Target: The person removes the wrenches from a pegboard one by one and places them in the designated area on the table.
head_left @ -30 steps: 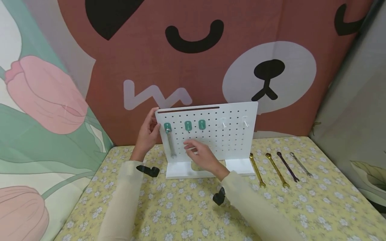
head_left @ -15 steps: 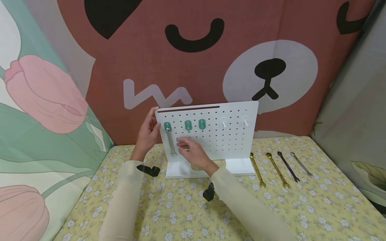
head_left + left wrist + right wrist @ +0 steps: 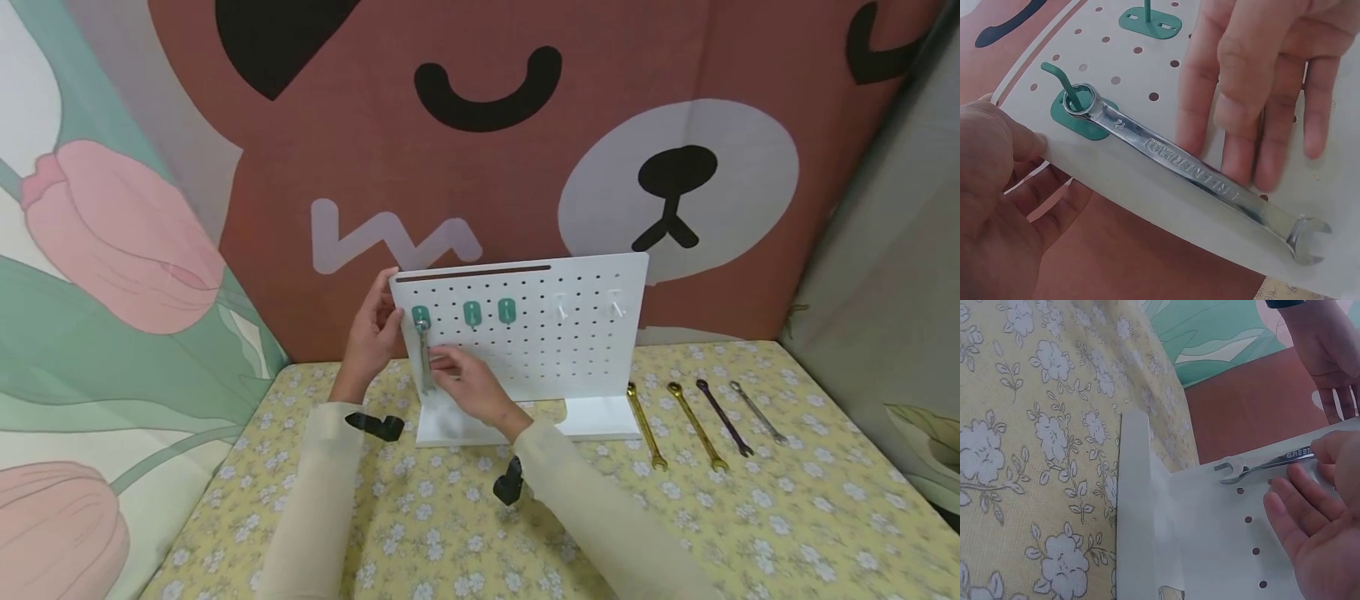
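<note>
A silver combination wrench [image 3: 1179, 162] hangs by its ring end on a green hook [image 3: 1067, 84] at the left side of the white pegboard [image 3: 525, 358]. Its open jaw end points down. My left hand [image 3: 372, 329] grips the board's left edge, thumb on the front and fingers behind. My right hand [image 3: 472, 385] is at the wrench's shaft, fingertips touching or almost touching its side; in the left wrist view the thumb stays off the metal. In the right wrist view the right hand [image 3: 1322, 525] has its fingers loosely bent.
Two more green hooks [image 3: 472, 313] and two clear hooks [image 3: 617, 307] sit along the board. Right of its base, two gold wrenches [image 3: 697, 427], a purple wrench [image 3: 724, 418] and a silver wrench [image 3: 757, 413] lie on the floral tablecloth [image 3: 450, 533]. A patterned curtain hangs behind.
My right hand has moved left across the board to the hanging wrench, whose lower end has swung slightly left. The left hand has kept its hold on the edge.
</note>
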`<move>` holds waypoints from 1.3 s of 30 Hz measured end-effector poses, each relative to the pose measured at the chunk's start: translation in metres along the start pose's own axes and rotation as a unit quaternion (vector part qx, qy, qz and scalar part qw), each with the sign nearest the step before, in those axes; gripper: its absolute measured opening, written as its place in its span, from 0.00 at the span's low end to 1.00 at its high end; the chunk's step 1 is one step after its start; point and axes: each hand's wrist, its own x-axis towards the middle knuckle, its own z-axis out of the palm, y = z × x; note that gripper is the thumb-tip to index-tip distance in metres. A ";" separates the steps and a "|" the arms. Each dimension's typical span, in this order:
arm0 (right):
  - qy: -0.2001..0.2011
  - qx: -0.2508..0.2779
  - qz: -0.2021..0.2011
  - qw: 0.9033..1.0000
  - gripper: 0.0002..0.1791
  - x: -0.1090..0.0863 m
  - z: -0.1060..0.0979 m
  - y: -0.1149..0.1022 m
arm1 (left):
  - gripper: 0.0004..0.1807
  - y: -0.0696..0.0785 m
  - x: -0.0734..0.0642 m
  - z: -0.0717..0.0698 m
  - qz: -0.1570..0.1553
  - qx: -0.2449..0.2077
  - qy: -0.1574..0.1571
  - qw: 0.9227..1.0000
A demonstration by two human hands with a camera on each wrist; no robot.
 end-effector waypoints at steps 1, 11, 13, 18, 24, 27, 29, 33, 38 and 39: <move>0.002 0.001 0.005 1.000 0.21 0.001 0.001 0.000 | 0.30 0.000 0.000 0.000 0.000 0.001 0.000 1.000; 0.015 -0.026 0.014 0.999 0.13 0.005 0.004 -0.002 | 0.30 -0.001 0.001 0.001 0.004 0.000 0.002 1.000; 0.013 -0.025 0.016 0.999 0.11 0.005 0.004 -0.002 | 0.30 -0.001 0.001 0.001 0.003 -0.001 0.002 1.000; 0.019 -0.019 0.022 0.999 0.07 0.003 0.003 -0.002 | 0.31 -0.003 0.001 0.001 -0.004 -0.001 0.002 1.000; 0.030 -0.008 0.002 1.000 0.04 0.000 0.005 0.000 | 0.31 -0.004 0.000 0.002 -0.006 0.007 0.006 1.000; 0.031 -0.003 -0.007 0.999 0.05 -0.001 0.005 0.000 | 0.31 -0.004 -0.001 0.001 -0.008 0.008 0.006 1.000; 0.027 -0.003 -0.006 1.000 0.07 -0.002 0.005 -0.001 | 0.32 -0.004 -0.001 0.001 -0.012 0.007 0.005 1.000; 0.017 0.011 0.010 1.000 0.10 -0.005 0.002 -0.003 | 0.32 -0.004 -0.001 0.001 -0.012 0.005 0.003 1.000; 0.013 0.054 0.032 0.998 0.13 -0.006 -0.004 -0.007 | 0.31 -0.003 -0.001 0.002 -0.009 -0.001 0.003 1.000; 0.012 0.058 0.035 0.998 0.14 -0.006 -0.005 -0.007 | 0.31 -0.003 -0.001 0.002 -0.009 -0.002 0.004 1.000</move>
